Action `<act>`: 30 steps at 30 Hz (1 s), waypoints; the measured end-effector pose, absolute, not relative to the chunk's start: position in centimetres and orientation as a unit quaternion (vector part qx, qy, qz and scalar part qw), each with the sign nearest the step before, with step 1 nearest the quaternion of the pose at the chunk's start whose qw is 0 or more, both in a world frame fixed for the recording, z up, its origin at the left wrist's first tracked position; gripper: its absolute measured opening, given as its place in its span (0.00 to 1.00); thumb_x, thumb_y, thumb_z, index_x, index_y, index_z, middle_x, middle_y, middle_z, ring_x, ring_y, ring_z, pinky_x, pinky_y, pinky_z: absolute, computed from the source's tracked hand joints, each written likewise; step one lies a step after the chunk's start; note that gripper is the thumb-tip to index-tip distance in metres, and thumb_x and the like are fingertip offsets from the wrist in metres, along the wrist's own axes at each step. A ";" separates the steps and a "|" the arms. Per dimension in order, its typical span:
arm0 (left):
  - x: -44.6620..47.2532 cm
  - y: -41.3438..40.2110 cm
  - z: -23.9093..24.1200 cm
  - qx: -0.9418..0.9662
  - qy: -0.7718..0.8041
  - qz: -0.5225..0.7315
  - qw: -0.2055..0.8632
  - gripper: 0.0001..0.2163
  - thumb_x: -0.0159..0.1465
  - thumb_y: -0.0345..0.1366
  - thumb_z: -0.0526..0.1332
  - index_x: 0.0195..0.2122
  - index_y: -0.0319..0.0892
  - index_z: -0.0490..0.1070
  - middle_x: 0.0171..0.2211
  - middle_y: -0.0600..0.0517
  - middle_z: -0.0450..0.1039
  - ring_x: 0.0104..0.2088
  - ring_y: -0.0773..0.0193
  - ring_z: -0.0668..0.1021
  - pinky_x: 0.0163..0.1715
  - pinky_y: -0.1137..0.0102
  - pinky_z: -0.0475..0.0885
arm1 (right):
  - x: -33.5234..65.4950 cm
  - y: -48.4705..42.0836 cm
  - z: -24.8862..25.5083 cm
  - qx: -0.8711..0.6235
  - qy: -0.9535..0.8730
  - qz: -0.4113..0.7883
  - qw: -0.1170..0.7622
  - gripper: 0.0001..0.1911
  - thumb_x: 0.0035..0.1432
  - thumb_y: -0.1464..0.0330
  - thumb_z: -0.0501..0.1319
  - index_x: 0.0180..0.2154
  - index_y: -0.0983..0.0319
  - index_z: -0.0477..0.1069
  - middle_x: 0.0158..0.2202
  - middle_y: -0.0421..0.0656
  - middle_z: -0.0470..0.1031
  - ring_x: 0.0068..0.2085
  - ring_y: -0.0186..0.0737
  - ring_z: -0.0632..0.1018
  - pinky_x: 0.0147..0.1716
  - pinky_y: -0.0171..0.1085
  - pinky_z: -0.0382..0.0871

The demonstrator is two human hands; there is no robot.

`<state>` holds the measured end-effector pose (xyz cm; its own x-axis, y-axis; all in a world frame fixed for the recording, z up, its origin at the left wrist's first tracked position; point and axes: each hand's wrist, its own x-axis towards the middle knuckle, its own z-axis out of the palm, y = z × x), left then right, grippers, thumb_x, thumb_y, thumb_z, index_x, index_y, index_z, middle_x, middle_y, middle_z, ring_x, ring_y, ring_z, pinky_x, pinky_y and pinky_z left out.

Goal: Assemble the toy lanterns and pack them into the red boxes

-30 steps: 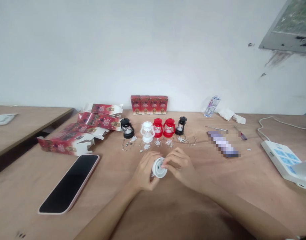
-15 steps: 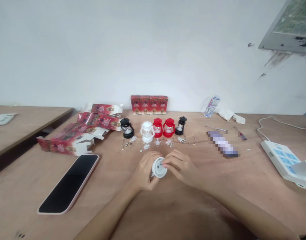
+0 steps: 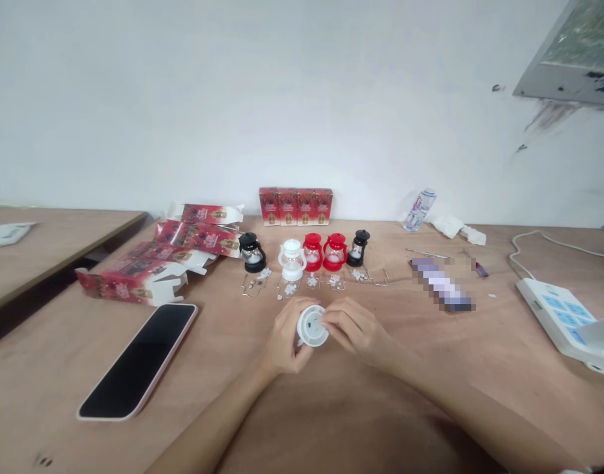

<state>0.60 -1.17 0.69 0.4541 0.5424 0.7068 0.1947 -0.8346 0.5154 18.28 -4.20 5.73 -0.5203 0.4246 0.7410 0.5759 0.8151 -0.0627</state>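
My left hand (image 3: 288, 339) is closed around a small white lantern (image 3: 311, 327), tipped so that its round underside faces me. A dark spot shows in that base. The fingertips of my right hand (image 3: 354, 329) are pinched together at the right side of the base; whatever they hold, if anything, is too small to make out. Beyond my hands stand a white lantern (image 3: 292, 261), two red lanterns (image 3: 312, 252) and two black lanterns (image 3: 253, 253). Bent wire handles (image 3: 379, 279) and small white and round metal parts (image 3: 311, 282) lie in front of them.
Four-box row aside, several flattened red boxes (image 3: 197, 238) lie at left, behind a phone (image 3: 138, 362). Upright red boxes (image 3: 296, 207) stand against the wall. At right are a blurred purple item (image 3: 440, 284), a screwdriver (image 3: 427, 254), a clear bottle (image 3: 420, 209), tissues (image 3: 447, 225) and a power strip (image 3: 553, 306).
The lantern's base has turned slightly in my left hand and sits a little further left. My right fingertips have drawn slightly toward its right rim.
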 end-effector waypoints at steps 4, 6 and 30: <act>0.7 -1.1 0.7 0.835 0.213 0.475 0.181 0.20 0.52 0.31 0.54 0.48 0.41 0.60 0.43 0.43 0.68 0.44 0.52 0.72 0.43 0.56 0.69 | 18.4 -4.1 5.5 -0.260 -0.872 -0.168 0.380 0.05 0.59 0.78 0.55 0.35 0.64 0.67 0.28 0.45 0.75 0.31 0.39 0.75 0.31 0.37 0.73; 0.7 -1.2 0.8 0.835 0.209 0.477 0.179 0.20 0.52 0.30 0.54 0.48 0.40 0.60 0.43 0.43 0.68 0.44 0.53 0.72 0.43 0.56 0.69 | 18.4 -4.0 5.1 -0.251 -0.872 -0.194 0.374 0.05 0.57 0.78 0.57 0.36 0.65 0.68 0.29 0.46 0.76 0.33 0.40 0.76 0.32 0.37 0.74; 0.5 -0.9 0.4 0.846 0.210 0.462 0.162 0.22 0.51 0.29 0.54 0.49 0.40 0.59 0.43 0.43 0.67 0.45 0.53 0.72 0.45 0.56 0.69 | 18.1 -3.6 4.9 -0.321 -0.842 0.030 0.432 0.07 0.60 0.74 0.56 0.31 0.64 0.71 0.30 0.44 0.75 0.32 0.36 0.73 0.32 0.35 0.70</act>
